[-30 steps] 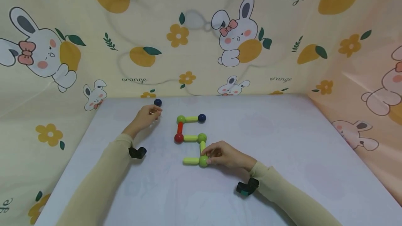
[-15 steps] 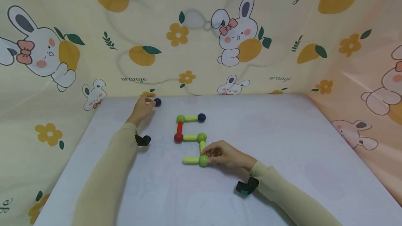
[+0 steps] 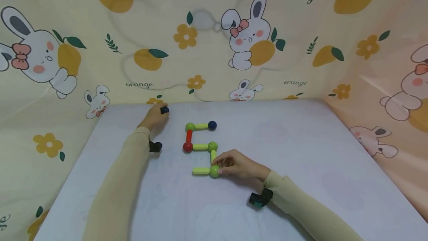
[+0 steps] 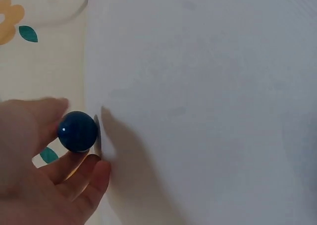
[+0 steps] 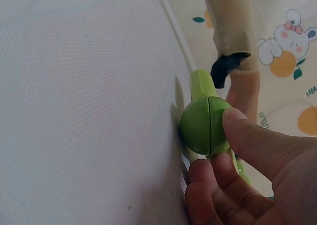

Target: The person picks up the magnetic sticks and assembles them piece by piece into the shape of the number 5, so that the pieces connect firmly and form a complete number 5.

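Observation:
At the table's far left, my left hand (image 3: 153, 117) grips a dark blue ball (image 4: 78, 131) between thumb and fingers. My right hand (image 3: 236, 164) pinches a green ball (image 5: 205, 126) at the near corner of a figure of balls and rods. From that ball a light green rod (image 3: 201, 171) points left and another runs up to a second green ball (image 3: 212, 146). A further light green rod (image 3: 200, 147) leads to a red ball (image 3: 188, 147). Above it come a red rod (image 3: 189, 136), a green ball (image 3: 190, 127), a light green rod (image 3: 201, 126) and a dark blue ball (image 3: 212, 125).
A white-covered table (image 3: 294, 140) lies under both hands. Behind it and along its sides hangs a cream cloth (image 3: 214, 62) printed with rabbits, oranges and flowers. Dark wrist cameras (image 3: 262, 198) sit on both forearms.
My left hand has moved up to the loose dark blue ball and closed its fingers on it. My right hand stays at the green ball. The head view has shifted slightly.

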The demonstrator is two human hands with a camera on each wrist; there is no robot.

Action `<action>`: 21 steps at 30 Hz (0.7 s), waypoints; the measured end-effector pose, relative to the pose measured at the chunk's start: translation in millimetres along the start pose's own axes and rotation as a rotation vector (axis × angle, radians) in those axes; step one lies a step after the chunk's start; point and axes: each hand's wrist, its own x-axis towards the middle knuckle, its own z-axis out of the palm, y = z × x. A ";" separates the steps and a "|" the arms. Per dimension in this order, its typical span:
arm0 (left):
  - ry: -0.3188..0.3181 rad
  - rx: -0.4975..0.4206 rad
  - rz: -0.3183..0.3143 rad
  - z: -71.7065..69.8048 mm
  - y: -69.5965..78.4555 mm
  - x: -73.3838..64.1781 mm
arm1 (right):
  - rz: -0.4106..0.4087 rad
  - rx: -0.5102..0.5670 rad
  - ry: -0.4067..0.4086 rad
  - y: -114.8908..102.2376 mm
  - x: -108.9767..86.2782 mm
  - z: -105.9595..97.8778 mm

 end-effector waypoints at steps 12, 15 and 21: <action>0.022 -0.023 -0.004 -3.6 -7.7 -13.5 | 0.009 -0.015 0.001 0.4 1.3 -0.2; 0.011 -0.047 -0.021 -4.8 -8.6 -15.8 | 0.008 -0.015 0.001 1.7 1.4 0.3; 0.010 -0.051 0.002 -9.1 -8.9 -21.6 | 0.003 -0.017 0.000 2.8 1.7 0.5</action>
